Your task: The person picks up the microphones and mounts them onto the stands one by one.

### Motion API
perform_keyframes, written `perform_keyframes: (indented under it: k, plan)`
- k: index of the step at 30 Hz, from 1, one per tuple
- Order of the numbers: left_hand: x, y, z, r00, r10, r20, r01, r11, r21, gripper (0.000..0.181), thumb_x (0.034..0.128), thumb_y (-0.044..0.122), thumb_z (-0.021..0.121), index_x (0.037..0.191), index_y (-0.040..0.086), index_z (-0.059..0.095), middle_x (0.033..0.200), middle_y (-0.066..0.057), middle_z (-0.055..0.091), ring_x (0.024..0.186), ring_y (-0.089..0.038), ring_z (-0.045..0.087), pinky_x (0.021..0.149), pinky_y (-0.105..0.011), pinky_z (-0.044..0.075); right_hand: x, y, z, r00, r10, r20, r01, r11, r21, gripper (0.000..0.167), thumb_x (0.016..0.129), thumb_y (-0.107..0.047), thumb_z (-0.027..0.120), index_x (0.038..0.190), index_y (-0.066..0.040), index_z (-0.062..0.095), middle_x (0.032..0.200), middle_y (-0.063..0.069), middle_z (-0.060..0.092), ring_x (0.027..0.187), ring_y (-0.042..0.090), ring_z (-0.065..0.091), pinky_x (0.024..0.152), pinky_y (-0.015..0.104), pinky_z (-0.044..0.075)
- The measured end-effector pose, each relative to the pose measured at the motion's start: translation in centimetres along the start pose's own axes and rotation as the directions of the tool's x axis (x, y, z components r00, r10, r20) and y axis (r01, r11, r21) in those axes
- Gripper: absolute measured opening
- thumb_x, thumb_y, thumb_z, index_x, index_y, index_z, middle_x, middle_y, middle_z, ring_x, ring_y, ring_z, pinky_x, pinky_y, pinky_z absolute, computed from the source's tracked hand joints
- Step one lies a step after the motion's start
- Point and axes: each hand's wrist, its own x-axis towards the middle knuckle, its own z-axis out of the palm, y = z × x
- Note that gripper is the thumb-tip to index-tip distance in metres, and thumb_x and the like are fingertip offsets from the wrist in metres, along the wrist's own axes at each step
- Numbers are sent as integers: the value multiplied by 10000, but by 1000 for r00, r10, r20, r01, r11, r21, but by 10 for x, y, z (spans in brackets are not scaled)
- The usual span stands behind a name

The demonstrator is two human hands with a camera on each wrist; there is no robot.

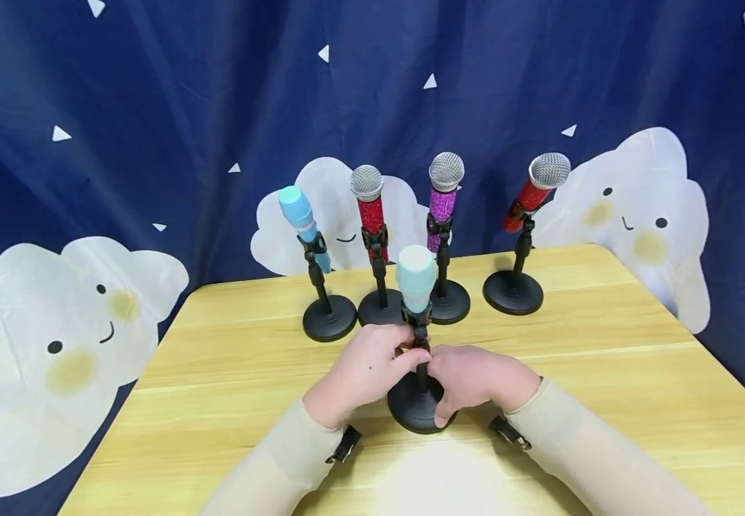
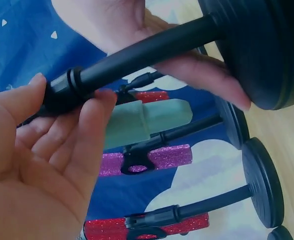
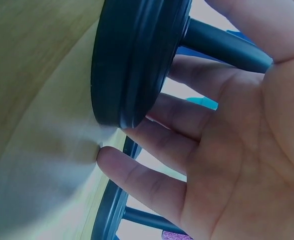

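A black tabletop microphone stand [image 1: 409, 407] stands upright in front of me, with a pale mint microphone [image 1: 416, 278] in its clip. My left hand [image 1: 372, 367] pinches the upper stem just below the clip; in the left wrist view, thumb and fingers [image 2: 98, 117] meet round the stem's collar [image 2: 62, 92]. Lower down, my right hand [image 1: 483, 376] holds the round base from the right, its thumb at the front rim. In the right wrist view, the fingers [image 3: 161, 140] reach round the base [image 3: 137, 65] beside the stem.
Behind stand more microphones on black stands: a blue one [image 1: 299, 213], a red one [image 1: 372, 215], a purple one [image 1: 443, 204] and another red one [image 1: 530, 197] further right. The wooden table [image 1: 243, 358] ends at a navy curtain [image 1: 172, 86] with cloud prints.
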Motion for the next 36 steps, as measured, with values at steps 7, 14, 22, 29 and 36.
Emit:
perform_keyframes:
  k: [7,14,22,29,36]
  plan:
    - [-1,3,-4,999,-41,9,41,997,60,142,937,376,738,943,236,761,881,136,699,771,-15,626,651,-231,499,-1,0,-1,1000,-11,-7,11,1000,-1,479,633,-400,951,935,-153,673,971,-59,580,831,111,541,762,331,496]
    - [-1,5,-2,997,26,-73,-10,979,204,195,911,395,763,855,212,722,878,98,698,652,-42,567,521,-216,419,-3,-2,-4,1000,0,-4,0,1000,-24,457,634,-415,947,847,-139,651,951,-56,571,809,113,536,759,330,493]
    - [0,-1,-6,999,24,40,-25,999,36,75,960,279,721,925,214,714,936,98,702,812,-37,645,656,-233,506,-4,-2,-4,1000,-13,-10,13,1000,-10,493,630,-399,954,970,-137,711,1007,-40,605,883,118,576,812,332,509]
    - [-2,4,-2,1000,8,-16,-4,978,207,204,897,424,770,891,228,712,921,95,687,737,-61,620,573,-230,444,-6,-3,-4,1000,2,-3,-2,1000,15,555,633,-386,959,1054,-161,676,1022,-42,586,859,120,560,792,330,499]
    - [-1,-2,1,994,101,-28,-95,982,160,145,907,309,780,894,182,711,907,59,701,739,-87,636,552,-217,422,-2,-2,-2,1000,10,9,-10,1000,-6,578,635,-410,955,1065,-115,704,1056,-24,604,880,120,568,809,333,505]
